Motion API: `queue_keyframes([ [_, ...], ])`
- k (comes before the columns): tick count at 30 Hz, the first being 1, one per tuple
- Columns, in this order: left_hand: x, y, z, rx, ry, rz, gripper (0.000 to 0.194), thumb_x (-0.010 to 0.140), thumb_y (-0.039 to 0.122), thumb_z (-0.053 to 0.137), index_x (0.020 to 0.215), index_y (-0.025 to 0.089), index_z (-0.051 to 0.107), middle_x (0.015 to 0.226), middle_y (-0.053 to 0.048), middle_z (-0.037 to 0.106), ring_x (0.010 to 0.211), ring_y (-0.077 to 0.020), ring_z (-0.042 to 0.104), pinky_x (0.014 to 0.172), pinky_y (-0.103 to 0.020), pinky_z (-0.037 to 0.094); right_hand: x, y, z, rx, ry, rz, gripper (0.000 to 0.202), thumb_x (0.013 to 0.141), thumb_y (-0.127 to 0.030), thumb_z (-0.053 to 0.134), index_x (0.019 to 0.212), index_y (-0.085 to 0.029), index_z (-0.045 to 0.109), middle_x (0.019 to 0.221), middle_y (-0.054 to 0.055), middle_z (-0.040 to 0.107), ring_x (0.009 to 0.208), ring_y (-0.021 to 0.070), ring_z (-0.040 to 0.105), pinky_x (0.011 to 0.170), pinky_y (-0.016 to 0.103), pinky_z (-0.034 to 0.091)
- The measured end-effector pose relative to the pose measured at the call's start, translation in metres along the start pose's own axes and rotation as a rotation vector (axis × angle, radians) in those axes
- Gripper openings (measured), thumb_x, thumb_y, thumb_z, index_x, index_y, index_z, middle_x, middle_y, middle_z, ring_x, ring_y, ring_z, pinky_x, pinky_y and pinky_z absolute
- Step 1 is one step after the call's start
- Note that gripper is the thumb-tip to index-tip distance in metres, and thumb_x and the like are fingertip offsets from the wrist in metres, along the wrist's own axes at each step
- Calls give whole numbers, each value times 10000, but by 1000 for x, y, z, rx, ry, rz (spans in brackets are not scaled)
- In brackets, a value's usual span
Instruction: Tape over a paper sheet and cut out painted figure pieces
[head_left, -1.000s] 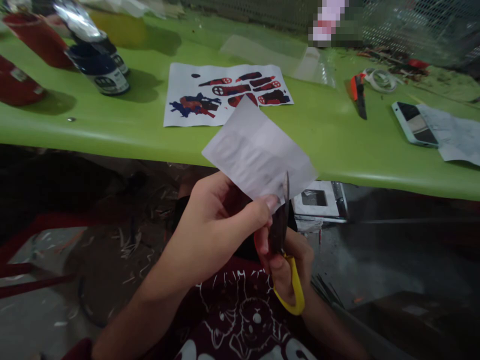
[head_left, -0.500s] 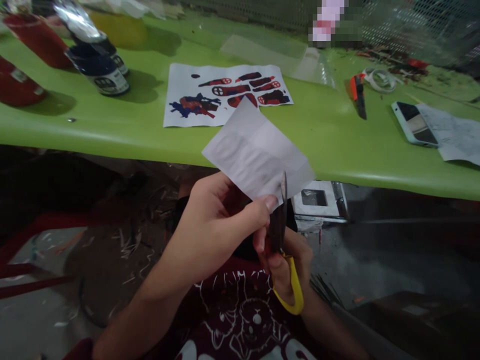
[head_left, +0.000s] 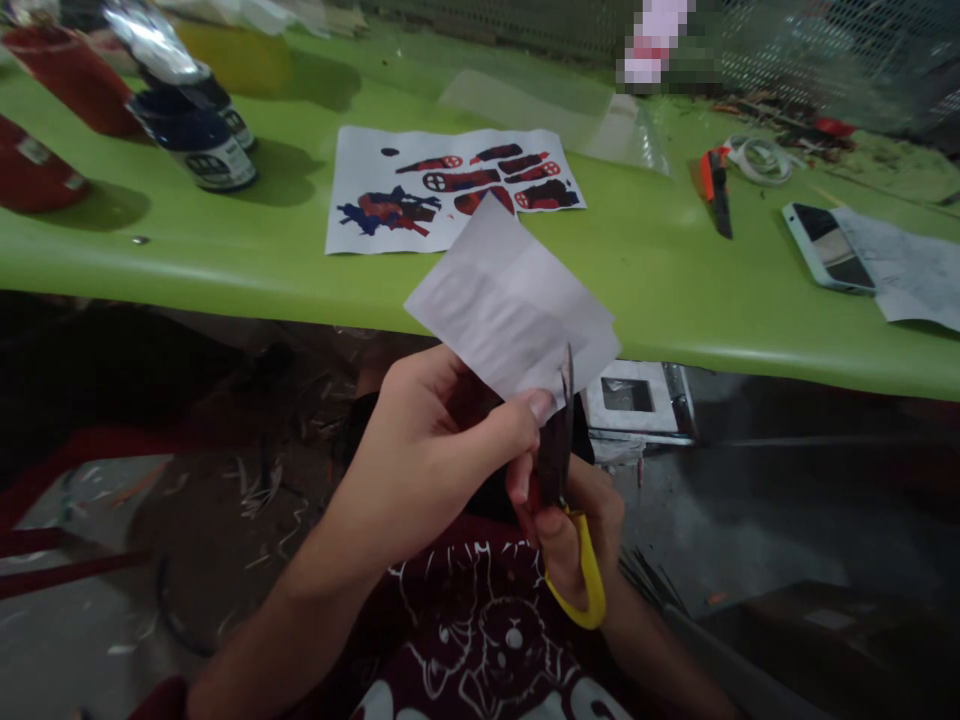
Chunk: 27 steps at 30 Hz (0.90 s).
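Note:
My left hand [head_left: 442,440] pinches a small white piece of paper [head_left: 502,290] by its lower edge, thumb on top. Faint marks show through the paper. My right hand [head_left: 589,515] grips scissors with a yellow handle [head_left: 596,590], its thumb through the loop. The dark blades [head_left: 556,450] point upward, and one blade tip lies over the lower right part of the paper. The other blade is mostly hidden. Beyond the paper, a white sheet [head_left: 360,160] with red, blue and black painted shapes lies on the green table [head_left: 285,270].
At the left stand a dark blue jar [head_left: 199,140] and red containers [head_left: 75,85]. Toward the right lie an orange-and-black cutter [head_left: 718,190], a white tape roll [head_left: 761,158], a phone [head_left: 829,250] and a creased paper [head_left: 922,275]. Clear plastic [head_left: 555,115] lies behind the painted sheet.
The small paper's right corner looks slightly drawn in and bent, with a notch at its right edge. Both hands and the scissors stay almost where they were.

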<state>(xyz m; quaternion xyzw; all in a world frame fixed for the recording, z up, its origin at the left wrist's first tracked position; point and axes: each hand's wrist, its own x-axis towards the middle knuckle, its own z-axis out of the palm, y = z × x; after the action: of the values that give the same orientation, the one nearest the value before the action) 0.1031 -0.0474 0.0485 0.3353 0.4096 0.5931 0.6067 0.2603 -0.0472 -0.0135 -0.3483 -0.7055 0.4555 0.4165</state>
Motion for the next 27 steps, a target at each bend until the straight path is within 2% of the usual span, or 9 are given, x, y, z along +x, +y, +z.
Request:
queue_keyframes([
  [5,-1,-1,1,-18,1,-9,193,919,129,687,747,185,620,548,79,605,429,-21,567,444,-81,452,0,4,0,49,-20,-35,485,957,-658,524,772,-210,551,633,-29,481,505,103,411,467,264,308],
  [12,0,-1,0,-2,52,36,186,919,123,682,752,172,618,591,71,617,433,-18,567,434,-84,450,-6,3,-1,103,-66,101,520,904,-739,532,863,-223,578,616,-46,434,498,110,350,465,279,268],
  [15,1,-1,-1,9,91,82,183,915,108,677,750,167,625,619,65,616,448,-22,574,436,-93,455,-12,10,-6,87,-98,100,458,921,-679,559,926,-225,622,651,-33,465,522,118,389,471,276,293],
  [17,0,-1,-3,12,98,95,171,915,115,678,759,166,634,645,59,624,457,-23,575,440,-99,459,-17,15,-10,29,-110,101,336,913,-565,638,912,-228,641,666,-23,497,546,130,439,481,277,334],
  [19,-1,-1,-6,3,87,86,150,917,131,681,775,166,649,664,53,635,458,-24,570,439,-103,461,-19,18,-15,6,-53,153,208,903,-431,690,869,-233,634,655,-22,523,534,131,465,468,272,361],
  [21,-4,-2,-9,-23,60,63,130,916,146,687,790,171,665,666,52,636,457,-28,563,420,-104,451,-14,14,-20,92,64,240,140,914,-361,690,877,-240,629,618,-33,542,470,119,465,414,254,360],
  [23,-6,-3,-11,-48,26,34,114,912,156,694,801,178,676,656,54,633,454,-32,559,400,-101,438,-3,4,-22,245,160,291,126,931,-367,677,947,-245,649,575,-40,559,405,112,463,352,238,349],
  [27,-8,-3,-11,-42,-36,-40,111,894,160,718,793,175,674,641,62,624,429,-22,545,399,-94,429,30,-23,-21,370,184,211,217,899,-397,709,1059,-251,694,522,-44,566,345,118,454,303,249,367],
])
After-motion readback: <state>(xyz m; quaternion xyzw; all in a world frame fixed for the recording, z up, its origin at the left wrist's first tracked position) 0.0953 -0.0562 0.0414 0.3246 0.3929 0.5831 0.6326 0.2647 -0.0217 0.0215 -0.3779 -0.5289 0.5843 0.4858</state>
